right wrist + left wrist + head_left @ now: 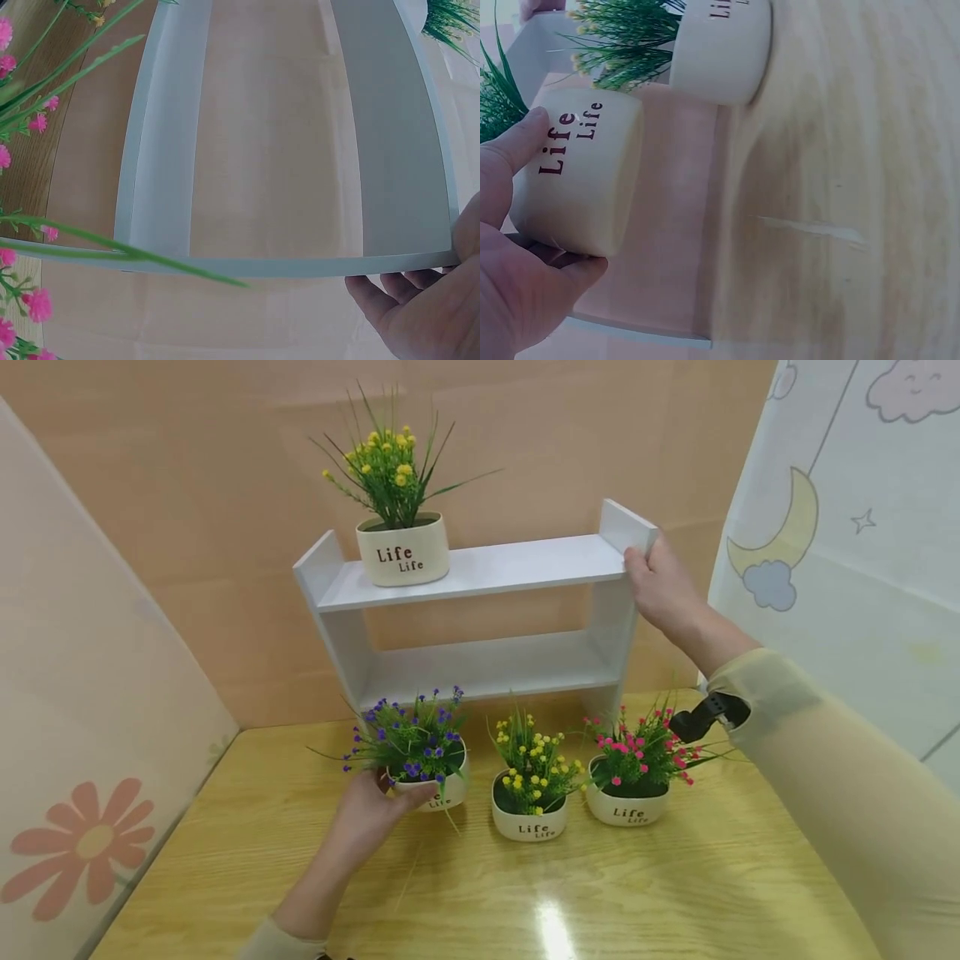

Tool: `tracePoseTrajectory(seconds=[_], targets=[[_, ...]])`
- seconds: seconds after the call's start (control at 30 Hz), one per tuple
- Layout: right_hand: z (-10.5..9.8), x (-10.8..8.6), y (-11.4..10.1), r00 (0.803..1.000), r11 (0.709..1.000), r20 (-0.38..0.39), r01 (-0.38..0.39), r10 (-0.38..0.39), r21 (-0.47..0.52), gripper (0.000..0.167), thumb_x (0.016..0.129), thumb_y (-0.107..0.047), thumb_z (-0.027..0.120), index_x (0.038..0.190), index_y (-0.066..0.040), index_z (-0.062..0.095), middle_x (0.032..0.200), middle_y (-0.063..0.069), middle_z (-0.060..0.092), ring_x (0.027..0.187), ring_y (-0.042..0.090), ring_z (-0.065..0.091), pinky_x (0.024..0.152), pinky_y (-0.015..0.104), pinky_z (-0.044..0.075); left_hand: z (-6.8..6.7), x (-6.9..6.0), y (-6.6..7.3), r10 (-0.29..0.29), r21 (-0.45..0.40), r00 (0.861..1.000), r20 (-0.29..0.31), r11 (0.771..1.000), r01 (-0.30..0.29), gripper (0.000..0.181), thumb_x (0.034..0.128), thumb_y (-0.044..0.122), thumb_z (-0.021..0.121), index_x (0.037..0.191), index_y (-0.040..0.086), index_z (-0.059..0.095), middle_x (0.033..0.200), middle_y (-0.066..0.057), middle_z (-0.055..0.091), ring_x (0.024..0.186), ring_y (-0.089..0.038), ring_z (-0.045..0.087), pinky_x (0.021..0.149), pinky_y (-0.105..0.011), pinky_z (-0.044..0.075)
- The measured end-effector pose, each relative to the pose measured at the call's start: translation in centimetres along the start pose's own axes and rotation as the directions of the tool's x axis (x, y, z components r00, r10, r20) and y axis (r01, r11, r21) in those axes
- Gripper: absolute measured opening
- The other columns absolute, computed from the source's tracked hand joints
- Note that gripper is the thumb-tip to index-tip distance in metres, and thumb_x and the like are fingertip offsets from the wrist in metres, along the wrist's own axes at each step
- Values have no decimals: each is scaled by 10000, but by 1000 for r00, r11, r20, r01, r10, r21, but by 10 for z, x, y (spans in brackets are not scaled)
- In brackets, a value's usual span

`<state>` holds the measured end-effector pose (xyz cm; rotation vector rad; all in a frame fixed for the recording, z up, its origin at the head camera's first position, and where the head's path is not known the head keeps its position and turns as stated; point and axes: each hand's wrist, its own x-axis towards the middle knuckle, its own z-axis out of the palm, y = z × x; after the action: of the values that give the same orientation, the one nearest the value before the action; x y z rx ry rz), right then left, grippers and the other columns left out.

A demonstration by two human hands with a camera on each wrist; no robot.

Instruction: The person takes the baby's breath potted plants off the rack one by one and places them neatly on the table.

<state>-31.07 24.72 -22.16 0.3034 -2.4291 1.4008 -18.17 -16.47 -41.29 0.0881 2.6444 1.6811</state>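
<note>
My left hand (366, 820) grips a cream oval pot of purple artificial flowers (416, 747), with the thumb across the front of the pot. In the left wrist view this pot (589, 199) is raised off the table, in front of the white two-tier shelf (525, 564). With my right hand (667, 587) I hold the top of the shelf's right side panel; in the right wrist view the fingers (367, 300) lie along its outer face. A pot of yellow flowers (401, 547) stands at the left of the upper tier. The lower tier (495, 668) shows bare.
On the wooden table (300, 877) stand a second pot of yellow flowers (530, 818) and, to its right, a pot of pink flowers (628, 802). Printed panels (862, 577) enclose both sides, and a peach backdrop (540, 443) hangs behind the shelf.
</note>
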Motion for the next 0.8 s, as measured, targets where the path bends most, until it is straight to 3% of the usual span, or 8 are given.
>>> tracePoseTrajectory(seconds=[0.27,0.5,0.53,0.67,0.8], targets=[[0,0,1,1000,1000,2,2,-2,1,642,1192,-351,285,1729,-30,143,1682,280,369,1437,403,423,1241,575,321,7,-2,-13,7,32,1000,10,999,-7,1051,865,553,930,1624,12,444,1678,-280,442,1537,-527,395,1162,-608,444],[1,-1,1,1000,1000,-4,-2,2,10,635,1192,-337,281,1722,-14,148,1659,291,375,1439,392,412,1244,530,311,13,-3,-25,36,-92,998,53,995,-31,962,881,407,956,1641,136,433,1675,-160,485,1557,-498,388,1168,-581,441],[0,-2,1,1000,1000,-2,-6,6,10,639,1192,-340,276,1725,-16,139,1667,292,367,1447,394,406,1249,528,305,14,-4,-27,26,-91,998,53,996,-21,967,874,413,960,1635,122,439,1655,-173,504,1496,-503,482,1140,-570,492],[-1,-2,1,1000,1000,6,-14,14,12,644,1192,-343,277,1732,-30,119,1677,297,346,1465,399,384,1259,532,285,20,-5,-33,-7,-59,999,48,998,10,979,855,452,968,1606,59,480,1600,-198,563,1420,-491,567,1094,-550,546],[-2,-2,0,1000,1000,6,-5,5,13,640,1192,-339,279,1732,-38,116,1678,289,336,1475,386,367,1265,508,268,24,-4,-38,5,-41,999,31,999,-4,936,849,433,975,1581,69,518,1549,-191,614,1448,-466,555,1113,-546,528]])
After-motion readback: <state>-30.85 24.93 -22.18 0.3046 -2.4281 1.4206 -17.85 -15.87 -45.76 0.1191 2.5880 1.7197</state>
